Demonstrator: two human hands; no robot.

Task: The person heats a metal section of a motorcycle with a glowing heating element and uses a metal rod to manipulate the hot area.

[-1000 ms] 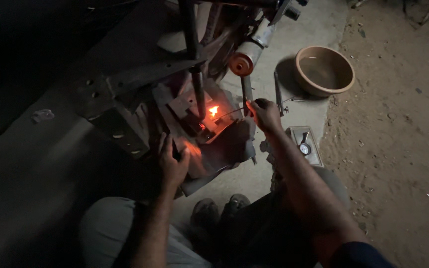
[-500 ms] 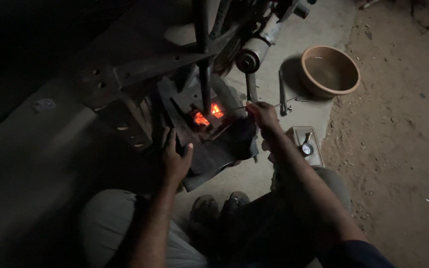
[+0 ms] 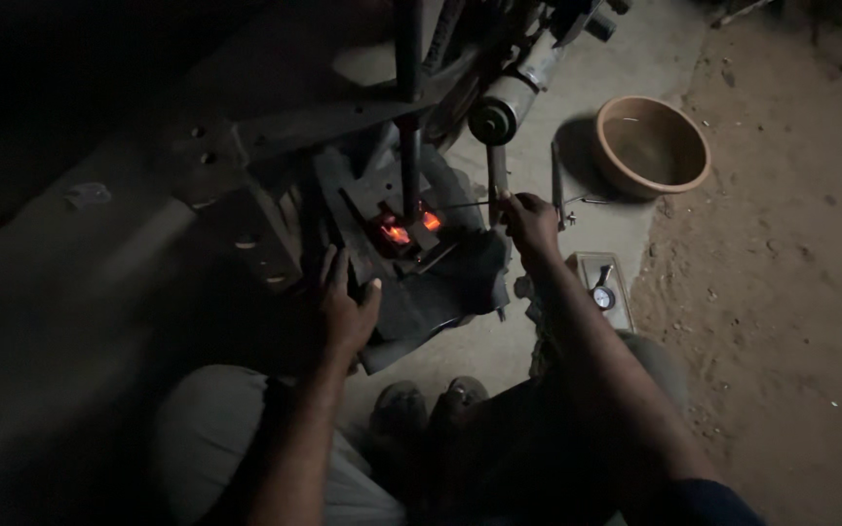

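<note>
A person sits low on the concrete floor (image 3: 499,341) of a dim workshop, knees drawn up and sandalled feet (image 3: 428,401) just in front. The left hand (image 3: 345,304) rests flat on a dark metal plate (image 3: 421,302), fingers spread and gripping nothing. The right hand (image 3: 528,222) reaches further out, fingers pressed together around a thin rod (image 3: 460,205) that runs left toward a glowing orange piece of metal (image 3: 400,232). That hot piece sits in the dark machine (image 3: 382,146) at the centre, just beneath an upright steel bar (image 3: 409,117). Its bright glow suggests the heating is done and the shaping under the bar is in hand, not finished. Just right of the right forearm lies a small dial gauge (image 3: 603,295) in a pale box. Further right, at the edge of the dirt ground (image 3: 782,292), stands an empty clay-coloured bowl (image 3: 651,146).
</note>
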